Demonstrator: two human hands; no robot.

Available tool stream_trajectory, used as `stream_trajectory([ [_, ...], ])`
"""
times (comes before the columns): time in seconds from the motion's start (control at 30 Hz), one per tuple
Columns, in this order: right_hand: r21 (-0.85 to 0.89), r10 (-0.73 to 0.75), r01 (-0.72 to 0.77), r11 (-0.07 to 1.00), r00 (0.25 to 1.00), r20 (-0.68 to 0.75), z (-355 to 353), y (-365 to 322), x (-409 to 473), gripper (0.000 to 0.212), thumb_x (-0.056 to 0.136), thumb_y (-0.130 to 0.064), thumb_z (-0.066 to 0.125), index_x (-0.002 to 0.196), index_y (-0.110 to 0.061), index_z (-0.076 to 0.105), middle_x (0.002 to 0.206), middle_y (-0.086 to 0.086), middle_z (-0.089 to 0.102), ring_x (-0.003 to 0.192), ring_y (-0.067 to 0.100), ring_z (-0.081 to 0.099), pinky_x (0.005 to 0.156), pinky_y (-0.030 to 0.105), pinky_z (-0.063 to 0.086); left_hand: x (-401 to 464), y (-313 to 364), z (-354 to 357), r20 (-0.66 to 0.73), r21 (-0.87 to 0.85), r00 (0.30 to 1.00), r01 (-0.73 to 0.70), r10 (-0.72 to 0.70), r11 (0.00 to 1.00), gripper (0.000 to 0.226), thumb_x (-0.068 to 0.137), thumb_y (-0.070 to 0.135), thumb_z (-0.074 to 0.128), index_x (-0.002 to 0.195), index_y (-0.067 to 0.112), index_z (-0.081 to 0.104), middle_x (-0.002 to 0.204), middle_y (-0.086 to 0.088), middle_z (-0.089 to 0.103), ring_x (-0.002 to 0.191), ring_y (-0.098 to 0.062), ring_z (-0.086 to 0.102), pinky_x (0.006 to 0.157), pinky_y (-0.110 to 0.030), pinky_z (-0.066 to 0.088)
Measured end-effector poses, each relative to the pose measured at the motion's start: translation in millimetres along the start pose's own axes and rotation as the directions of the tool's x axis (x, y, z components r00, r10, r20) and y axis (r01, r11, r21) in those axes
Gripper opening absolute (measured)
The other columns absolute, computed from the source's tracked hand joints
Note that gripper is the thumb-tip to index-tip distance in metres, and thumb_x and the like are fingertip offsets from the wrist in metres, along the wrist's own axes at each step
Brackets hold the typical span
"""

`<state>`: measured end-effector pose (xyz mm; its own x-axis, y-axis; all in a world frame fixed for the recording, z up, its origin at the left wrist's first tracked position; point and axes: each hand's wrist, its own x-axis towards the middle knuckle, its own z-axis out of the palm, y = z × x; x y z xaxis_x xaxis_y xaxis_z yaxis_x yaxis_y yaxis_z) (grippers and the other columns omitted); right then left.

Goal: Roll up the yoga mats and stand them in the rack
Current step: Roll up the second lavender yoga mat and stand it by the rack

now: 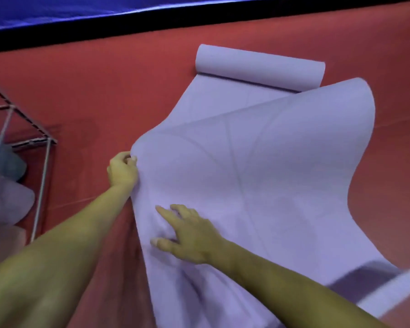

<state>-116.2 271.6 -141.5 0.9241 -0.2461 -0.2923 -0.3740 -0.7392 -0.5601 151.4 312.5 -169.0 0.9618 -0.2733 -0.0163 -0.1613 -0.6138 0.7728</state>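
Both forearms reach out over the lilac mat (258,176), which lies rumpled on the red floor (104,91), lifted into a hump with its far end curled in a roll (260,65). My left hand (122,170) pinches the mat's left edge; my right hand (187,233) rests on it, fingers spread and relaxed. I judge I'm straightening it before rolling; next it needs to lie flat and square. Left of me stands the wire rack (43,181), blurred rolls inside.

No readable text, labels, brands or numbers anywhere, only faint unlettered curved and straight lines printed on the mat (258,166)
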Motion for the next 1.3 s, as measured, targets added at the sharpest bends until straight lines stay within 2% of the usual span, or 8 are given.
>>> stream_trajectory([
  [0.3,-0.507,-0.097,-0.254,0.823,0.818,-0.567,-77,79,-12,0.081,0.090,-0.054,0.065,0.159,-0.019,0.041,0.164,0.024,0.033,0.143,0.052,0.037,0.110,0.058,0.041,-39,-35,13,0.127,-0.018,0.970,0.213,-0.209,0.977,0.024,0.103,0.024,0.055,0.116,0.004,0.060,0.105,-0.013,0.063,0.097,-0.032,0.056,0.083,-0.039,0.041],
  [0.67,-0.373,0.480,-0.451,0.811,0.877,-0.016,-57,166,13,0.097,0.085,-0.092,0.039,0.162,-0.048,-0.001,0.173,-0.006,-0.018,0.148,0.041,0.023,0.105,0.062,0.045,11,15,48,0.206,-0.233,0.940,0.318,-0.273,0.919,0.040,0.089,0.027,0.078,0.064,0.015,0.050,0.065,0.000,0.048,0.067,-0.024,0.047,0.053,-0.030,0.034],
  [0.77,-0.389,0.471,-0.456,0.801,0.880,-0.063,-62,160,22,0.097,0.087,-0.087,0.044,0.163,-0.039,0.008,0.170,0.004,0.013,0.139,0.042,0.038,0.099,0.053,0.050,32,24,58,0.193,-0.367,0.912,0.409,-0.362,0.835,0.042,0.089,0.042,0.080,0.071,0.017,0.051,0.077,0.002,0.053,0.068,-0.020,0.049,0.069,-0.032,0.044],
  [0.83,-0.445,0.269,-0.396,0.803,0.907,-0.324,-82,149,32,0.092,0.090,-0.069,0.060,0.161,-0.028,0.020,0.156,0.008,0.037,0.128,0.041,0.049,0.096,0.049,0.050,50,27,60,0.165,-0.392,0.921,0.390,-0.354,0.833,0.040,0.085,0.045,0.085,0.082,0.012,0.063,0.094,-0.003,0.065,0.081,-0.022,0.058,0.078,-0.034,0.047],
  [0.93,-0.539,-0.023,-0.359,0.762,0.817,-0.576,-123,139,53,0.099,0.079,-0.058,0.075,0.161,-0.025,0.030,0.164,0.018,0.028,0.139,0.046,0.038,0.107,0.058,0.041,69,31,59,0.310,-0.295,0.897,0.406,-0.315,0.865,0.038,0.081,0.030,0.091,0.104,0.006,0.074,0.104,-0.010,0.075,0.086,-0.024,0.069,0.076,-0.035,0.054],
  [1.07,-0.422,0.315,-0.428,0.799,0.896,-0.313,-117,158,77,0.110,0.084,-0.076,0.064,0.165,-0.040,0.000,0.173,0.008,-0.019,0.158,0.044,0.001,0.111,0.067,0.038,72,43,62,0.489,-0.197,0.799,0.492,-0.350,0.848,0.014,0.088,0.006,0.081,0.095,0.008,0.069,0.091,-0.011,0.077,0.064,-0.020,0.071,0.057,-0.032,0.056],
  [1.2,-0.243,0.506,-0.503,0.830,0.861,-0.055,-90,193,79,0.107,0.084,-0.087,0.053,0.163,-0.047,-0.008,0.173,-0.002,-0.023,0.151,0.045,0.022,0.111,0.060,0.041,60,51,79,0.267,-0.295,0.931,0.326,-0.250,0.898,0.036,0.092,0.001,0.075,0.118,0.012,0.054,0.105,-0.007,0.068,0.088,-0.025,0.063,0.074,-0.040,0.057],
  [1.3,-0.134,0.486,-0.515,0.846,0.851,-0.202,-74,184,79,0.101,0.088,-0.084,0.049,0.163,-0.049,-0.009,0.172,0.002,-0.024,0.144,0.047,0.028,0.105,0.057,0.047,35,66,64,0.089,-0.572,0.996,0.068,-0.020,0.818,0.034,0.094,-0.004,0.068,0.112,0.019,0.050,0.094,0.003,0.068,0.082,-0.014,0.064,0.062,-0.023,0.053],
])
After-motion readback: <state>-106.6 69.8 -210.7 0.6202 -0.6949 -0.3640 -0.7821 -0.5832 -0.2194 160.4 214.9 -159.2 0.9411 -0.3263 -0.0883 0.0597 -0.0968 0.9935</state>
